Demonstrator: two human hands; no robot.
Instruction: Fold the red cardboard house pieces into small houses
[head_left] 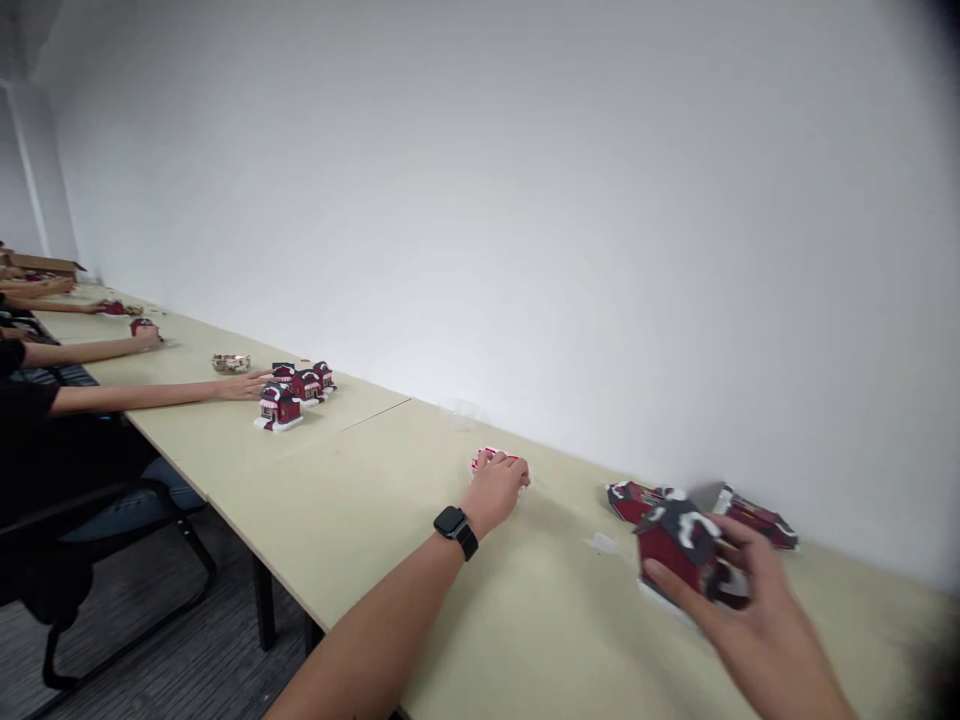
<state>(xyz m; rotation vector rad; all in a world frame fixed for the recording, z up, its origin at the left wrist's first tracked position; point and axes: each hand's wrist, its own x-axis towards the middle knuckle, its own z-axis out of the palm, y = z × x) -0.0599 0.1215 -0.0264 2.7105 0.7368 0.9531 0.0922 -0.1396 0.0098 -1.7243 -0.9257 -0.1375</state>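
My right hand point(757, 600) grips a small toy house point(675, 545) with dark red walls and a dark roof topped with white snow. It is held tilted just above the table, slightly blurred. On the table's middle, my left hand point(495, 490), with a black watch on its wrist, has its fingers bent down over red-and-white pieces point(486, 455). What the fingertips pinch there, if anything, is hidden. Behind the held house lie a red house point(630, 500) on its side and another red house point(761, 517) near the wall.
A scrap of white paper point(602, 543) lies between my hands. Clear plastic point(459, 412) rests by the wall point(525, 200). Further left, several finished-looking houses point(279, 408) stand near a co-worker's hand point(244, 386); a small bag of parts point(231, 363) lies beyond. Other people's arms reach over the table.
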